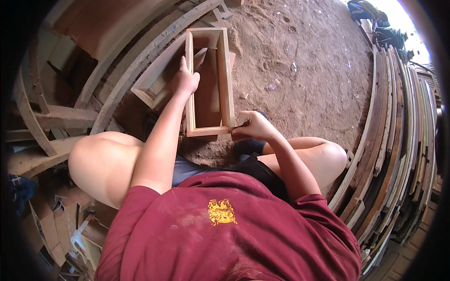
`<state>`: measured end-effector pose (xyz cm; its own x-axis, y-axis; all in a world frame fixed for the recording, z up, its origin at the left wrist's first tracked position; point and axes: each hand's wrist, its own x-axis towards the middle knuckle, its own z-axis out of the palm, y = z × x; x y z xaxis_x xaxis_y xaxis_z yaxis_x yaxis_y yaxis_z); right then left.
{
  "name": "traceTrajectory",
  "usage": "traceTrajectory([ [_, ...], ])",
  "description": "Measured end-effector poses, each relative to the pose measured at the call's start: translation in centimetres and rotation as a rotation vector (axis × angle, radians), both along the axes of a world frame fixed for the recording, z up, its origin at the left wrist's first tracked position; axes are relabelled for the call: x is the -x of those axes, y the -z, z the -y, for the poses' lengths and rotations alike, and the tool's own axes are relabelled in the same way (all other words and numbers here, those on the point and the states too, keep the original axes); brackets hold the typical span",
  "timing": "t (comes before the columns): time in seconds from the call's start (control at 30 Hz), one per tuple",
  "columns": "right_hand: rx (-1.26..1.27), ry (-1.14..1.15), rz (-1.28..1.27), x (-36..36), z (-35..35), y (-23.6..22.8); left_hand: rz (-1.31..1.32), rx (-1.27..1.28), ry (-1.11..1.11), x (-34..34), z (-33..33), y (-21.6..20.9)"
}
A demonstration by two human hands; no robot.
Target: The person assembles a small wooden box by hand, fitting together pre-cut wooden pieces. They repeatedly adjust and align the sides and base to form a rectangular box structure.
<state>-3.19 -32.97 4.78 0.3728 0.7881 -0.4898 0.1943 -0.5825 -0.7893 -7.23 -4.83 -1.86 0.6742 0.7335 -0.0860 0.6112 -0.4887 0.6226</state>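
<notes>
- At far left, timber beams (174, 32) stand on the ground, bent in outline by the lens.
- Next, an open wooden box (143, 97) sits tilted beside the left forearm.
- The left hand (188, 82) has its fingers grasping the left rail of a rectangular wooden frame.
- That rectangular wooden frame (226, 79) is in front of the person, between the crossed legs and the beams, its long sides pointing away.
- The right hand (255, 125) has its fingers curled against the frame's near right corner; whether they grasp it, I cannot tell.
- Beyond lies dusty brown ground (300, 56).
- At far right, long boards (382, 140) are stacked.
</notes>
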Motion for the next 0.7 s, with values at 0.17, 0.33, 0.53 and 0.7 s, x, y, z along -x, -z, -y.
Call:
traceTrajectory([
  [0.17,-0.147,0.012,-0.028,-1.0,1.0,2.0,-0.063,0.035,0.008,-0.2,0.7,-1.2],
  [0.33,-0.074,-0.078,0.212,-1.0,0.2,0.6,-0.046,0.043,0.003,0.0,0.5,-1.0],
  [0.53,-0.057,0.066,0.218,-0.5,-0.1,0.6,-0.062,0.115,0.003,0.1,0.8,-2.0],
  [0.7,0.010,0.116,0.275,-1.3,-0.2,1.2,-0.087,0.195,-0.007,0.0,0.8,-2.7],
])
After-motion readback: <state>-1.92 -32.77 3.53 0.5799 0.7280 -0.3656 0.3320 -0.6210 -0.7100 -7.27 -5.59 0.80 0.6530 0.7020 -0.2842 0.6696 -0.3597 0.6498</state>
